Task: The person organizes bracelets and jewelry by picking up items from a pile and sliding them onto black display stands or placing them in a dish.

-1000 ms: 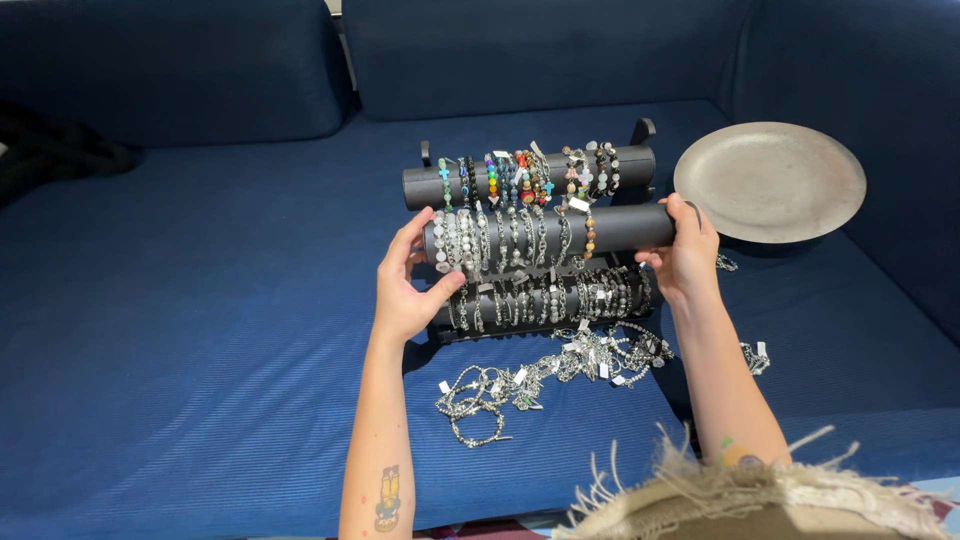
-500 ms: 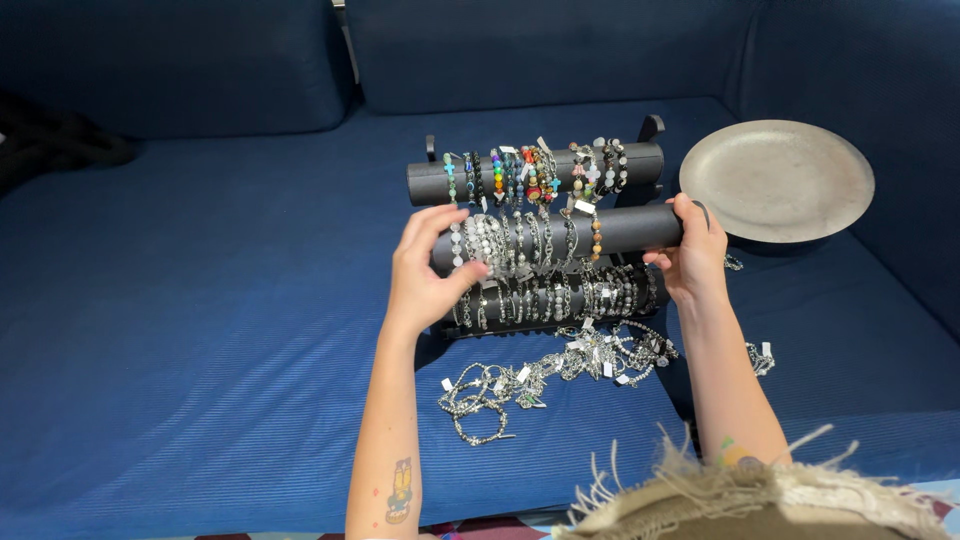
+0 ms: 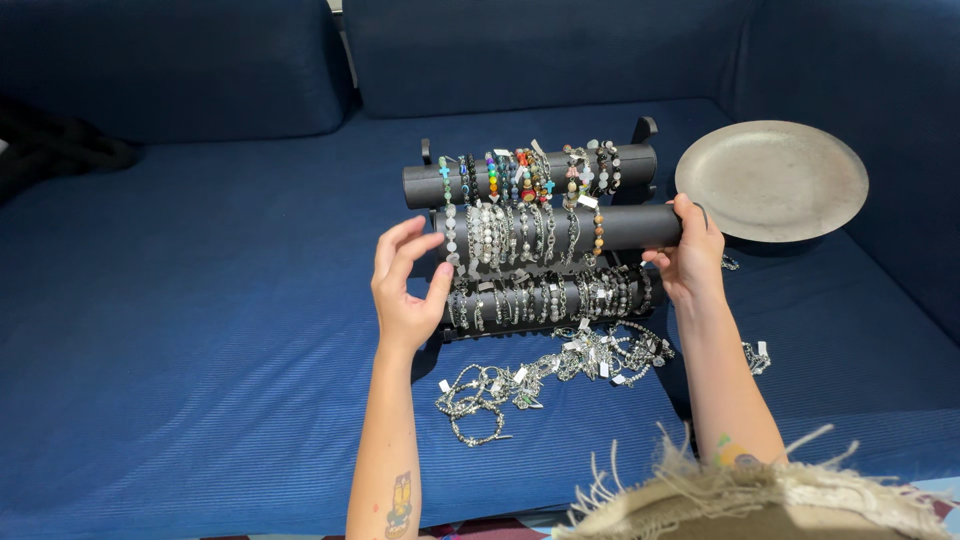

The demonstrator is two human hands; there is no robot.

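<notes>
A black three-tier bracelet stand (image 3: 645, 130) sits on a blue sofa seat (image 3: 200, 330). Its top roll (image 3: 425, 186) carries coloured bead bracelets. The middle roll (image 3: 630, 226) and bottom roll (image 3: 540, 300) carry silver ones. My right hand (image 3: 692, 258) grips the right end of the middle roll. My left hand (image 3: 405, 285) hovers just left of that roll's left end, fingers spread, holding nothing. In front of the stand, between my forearms, lies a loose pile of tagged silver bracelets (image 3: 540, 375).
A round grey metal plate (image 3: 772, 180) rests at the right against the sofa's corner. Blue back cushions (image 3: 520, 50) rise behind the stand. A dark object (image 3: 50, 150) lies at the far left. A frayed straw hat brim (image 3: 760, 500) fills the bottom right.
My left hand has come off the left end of the middle roll and opened, with its fingers now spread beside it. My right hand keeps its grip on the right end.
</notes>
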